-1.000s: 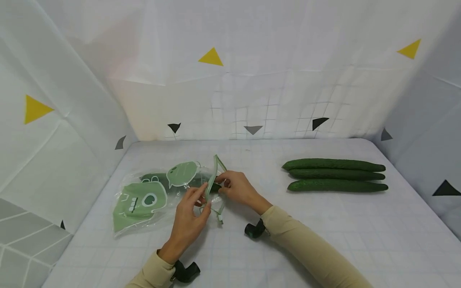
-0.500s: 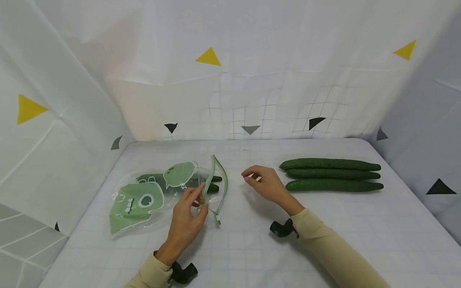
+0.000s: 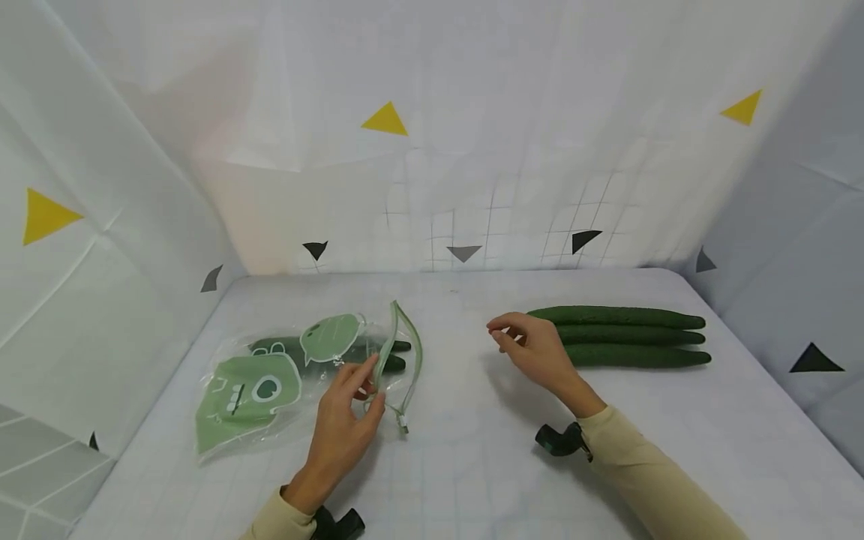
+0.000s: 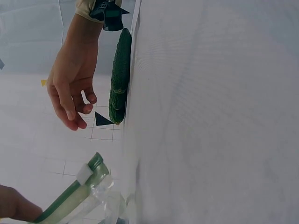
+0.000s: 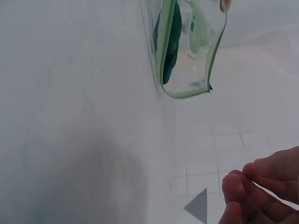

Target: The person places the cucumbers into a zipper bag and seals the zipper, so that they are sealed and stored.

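Observation:
A clear zip bag with green monster prints lies on the left of the table. Its green-edged mouth gapes toward the right, and the ends of two cucumbers show there. My left hand pinches the near edge of that mouth between thumb and fingers. In the left wrist view a white slider sits on the green zip. On the right lie three cucumbers side by side. Just left of them hovers my right hand, fingers loosely bent and holding nothing, partly covering their left ends in the head view.
The white table has a faint grid. White sheets with yellow, black and grey triangles hang behind it and at both sides. A dark wrist camera juts from the right sleeve, and another from the left.
My right hand has left the bag mouth and moved right to the loose cucumbers. The left hand keeps its hold on the bag's edge. The view has shifted slightly.

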A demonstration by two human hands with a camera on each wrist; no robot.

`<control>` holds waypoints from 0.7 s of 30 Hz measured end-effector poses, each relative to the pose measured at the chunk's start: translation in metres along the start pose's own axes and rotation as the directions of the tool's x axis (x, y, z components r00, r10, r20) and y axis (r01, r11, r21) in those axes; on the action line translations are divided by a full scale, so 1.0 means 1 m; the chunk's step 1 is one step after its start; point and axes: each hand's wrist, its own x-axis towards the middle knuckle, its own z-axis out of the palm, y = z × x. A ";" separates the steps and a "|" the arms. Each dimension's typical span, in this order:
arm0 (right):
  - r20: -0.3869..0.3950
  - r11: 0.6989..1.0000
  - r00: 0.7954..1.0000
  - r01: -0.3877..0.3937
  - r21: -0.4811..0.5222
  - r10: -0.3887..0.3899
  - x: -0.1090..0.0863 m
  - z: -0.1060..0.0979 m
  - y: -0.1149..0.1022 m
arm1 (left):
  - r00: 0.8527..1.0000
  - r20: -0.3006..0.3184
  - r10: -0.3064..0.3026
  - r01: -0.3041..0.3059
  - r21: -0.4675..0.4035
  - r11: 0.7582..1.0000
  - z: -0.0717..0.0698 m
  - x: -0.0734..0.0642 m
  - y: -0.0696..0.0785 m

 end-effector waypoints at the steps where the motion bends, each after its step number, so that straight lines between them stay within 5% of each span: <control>1: -0.017 1.000 1.000 0.008 -0.008 -0.008 -0.002 -0.003 0.001 | 1.000 -0.001 0.000 0.000 0.001 1.000 0.000 -0.001 0.000; 9: -0.070 1.000 0.997 0.016 -0.005 -0.017 -0.014 -0.028 0.021 | 1.000 0.000 -0.001 0.001 0.003 1.000 -0.001 -0.003 0.000; 21: -0.105 0.979 0.994 -0.051 -0.199 0.030 -0.027 -0.066 0.040 | 1.000 -0.006 0.006 -0.006 -0.005 1.000 0.000 -0.001 0.000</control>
